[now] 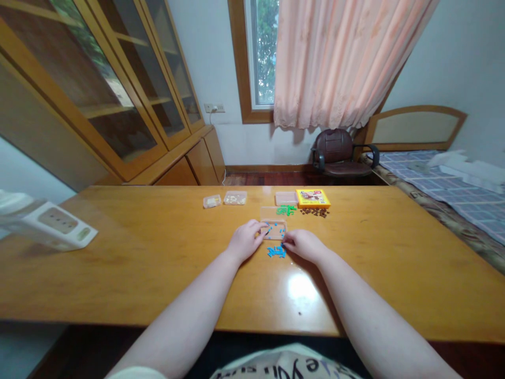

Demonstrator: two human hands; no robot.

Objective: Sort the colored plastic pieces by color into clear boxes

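A shallow clear plastic box (pixel 273 239) lies on the table with its lid (pixel 269 212) folded back behind it. Several small blue pieces are scattered inside. My left hand (pixel 248 241) grips the box's left side, thumb and fingers at the rim. At the front right corner, my right hand (pixel 305 245) is closed in a pinch, with a bit of blue at its fingertips. A pile of small blue plastic pieces (pixel 276 252) rests on the table just in front of the box, left of the right fingertips.
Green pieces (pixel 286 210) and brown pieces (pixel 315 212) lie behind the box. Beyond them are another clear box (pixel 286 198) and a yellow package (pixel 313 198). Two boxes of pale pieces, one larger (pixel 235 198) and one smaller (pixel 212 201), stand back left. A white appliance (pixel 51 223) is far left.
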